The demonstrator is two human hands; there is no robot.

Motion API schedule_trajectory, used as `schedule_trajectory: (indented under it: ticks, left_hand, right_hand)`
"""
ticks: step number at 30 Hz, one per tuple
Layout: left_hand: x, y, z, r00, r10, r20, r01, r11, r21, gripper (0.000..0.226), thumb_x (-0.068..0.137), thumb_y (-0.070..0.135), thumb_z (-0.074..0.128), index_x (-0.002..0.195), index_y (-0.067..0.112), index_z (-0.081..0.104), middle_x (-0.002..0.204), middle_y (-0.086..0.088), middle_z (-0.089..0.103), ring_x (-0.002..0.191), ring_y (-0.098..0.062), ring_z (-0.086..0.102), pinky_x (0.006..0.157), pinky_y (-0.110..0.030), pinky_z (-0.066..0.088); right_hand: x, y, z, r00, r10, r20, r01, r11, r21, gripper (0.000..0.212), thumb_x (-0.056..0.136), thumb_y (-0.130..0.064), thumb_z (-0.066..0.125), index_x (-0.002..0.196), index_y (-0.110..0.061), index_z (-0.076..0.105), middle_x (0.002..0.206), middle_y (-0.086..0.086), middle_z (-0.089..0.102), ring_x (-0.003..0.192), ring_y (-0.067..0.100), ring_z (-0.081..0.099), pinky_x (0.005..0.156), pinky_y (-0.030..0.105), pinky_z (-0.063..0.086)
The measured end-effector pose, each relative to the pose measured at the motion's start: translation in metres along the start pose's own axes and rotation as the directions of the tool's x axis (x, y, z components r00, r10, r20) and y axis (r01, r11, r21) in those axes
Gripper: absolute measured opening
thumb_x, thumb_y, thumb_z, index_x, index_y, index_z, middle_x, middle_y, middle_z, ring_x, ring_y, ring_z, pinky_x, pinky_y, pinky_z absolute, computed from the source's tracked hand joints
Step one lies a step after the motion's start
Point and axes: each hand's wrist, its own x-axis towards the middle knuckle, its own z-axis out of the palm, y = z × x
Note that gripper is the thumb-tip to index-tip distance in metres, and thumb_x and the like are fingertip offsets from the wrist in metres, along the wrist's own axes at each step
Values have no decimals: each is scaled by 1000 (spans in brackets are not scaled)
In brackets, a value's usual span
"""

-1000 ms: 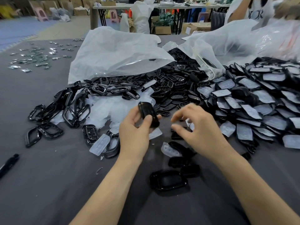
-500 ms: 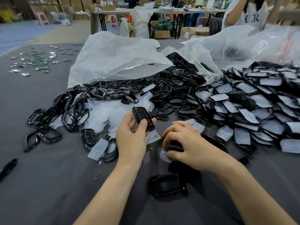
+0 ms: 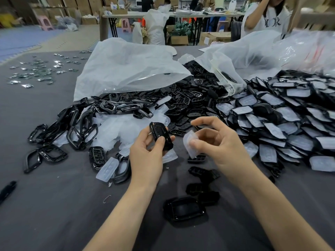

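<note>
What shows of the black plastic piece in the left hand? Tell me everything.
The black plastic piece is a glossy, elongated shell with rounded corners, looking like hard moulded plastic. Its face shows shallow recessed outlines, too dark to read closely. It is held above the table, tilted, upper end leaning left. The left hand pinches it, thumb on the face, fingers behind. Nothing else touches it.

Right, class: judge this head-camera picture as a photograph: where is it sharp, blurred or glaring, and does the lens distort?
Head view: the left hand with its black shell and the right hand pinching a clear pad are sharp; the far person in white is smeared; the plastic bag at top right glares; light even, shadows soft; the wide lens stretches the forearms.
</note>
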Motion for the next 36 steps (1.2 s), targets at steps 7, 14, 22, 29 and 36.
schedule_trajectory:
  ticks: [7, 14, 22, 29, 36]
  left_hand:
    - [-1, 1, 1, 1000, -11, 28, 13, 999, -40, 28, 94, -5, 52, 104, 19, 65, 100, 4, 74, 88, -18, 73, 75, -29, 59]
    - [-2, 2, 1, 999, -1, 45, 3, 999, -45, 29, 94, -6, 51, 101, 18, 64, 99, 2, 74, 87, -18, 73, 72, -24, 58]
    - [-4, -1, 2, 994, 58, 97, -63, 997, 52, 30, 93, -5, 53, 103, 21, 64, 97, 2, 75, 88, -14, 73, 81, -30, 57]
    - [-14, -1, 10, 960, 116, 254, -149, 982, 114, 38, 92, -6, 55, 109, 28, 64, 103, 6, 73, 88, -15, 73, 84, -30, 57]
    - [-14, 1, 11, 949, 128, 289, -176, 974, 146, 47, 88, -9, 57, 108, 33, 64, 99, 12, 73, 97, -4, 67, 86, -25, 54]
  right_hand:
    - [1, 2, -1, 988, 135, -70, -121, 977, 178, 14, 77, -11, 73, 81, -24, 75, 73, 2, 68, 67, 14, 63, 66, 24, 55]
    - [0, 2, 0, 976, 195, -95, -165, 952, 257, 14, 77, -8, 71, 72, -21, 69, 71, 3, 65, 70, 15, 61, 68, 30, 56]
    - [1, 6, 0, 980, 132, -147, -98, 971, 218, 12, 79, -13, 71, 70, -20, 69, 67, 0, 66, 62, 13, 60, 63, 27, 55]
    - [0, 10, 4, 965, -80, -251, 71, 996, -44, 24, 82, 3, 66, 65, -10, 53, 76, 6, 70, 55, 11, 57, 54, 15, 48]
    - [0, 9, 5, 982, -131, -133, 126, 991, -44, 22, 86, 9, 60, 87, -13, 60, 70, 3, 66, 60, 14, 64, 60, 21, 53]
